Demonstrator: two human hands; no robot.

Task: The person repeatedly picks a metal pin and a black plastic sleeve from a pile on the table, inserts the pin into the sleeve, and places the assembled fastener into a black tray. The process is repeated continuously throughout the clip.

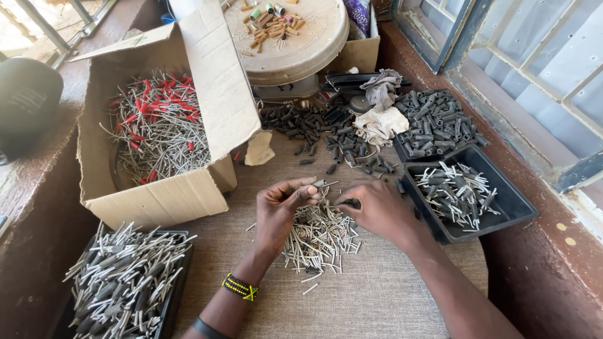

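Over the pin pile (320, 235), left hand (282, 210) pinches a pin, right hand (377, 207) grips a dark sleeve (353, 203); line them up straight, I'd say.

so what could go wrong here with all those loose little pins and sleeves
1. The loose pin pile sits unboxed on the cloth; a brush from the left hand or right hand could scatter it.
2. The dark sleeves lie loose nearby and may mix in.

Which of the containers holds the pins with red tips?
The open cardboard box at the left. Red-tipped pieces lie only among its grey pins; the two black trays, front left and right, show only grey and black.
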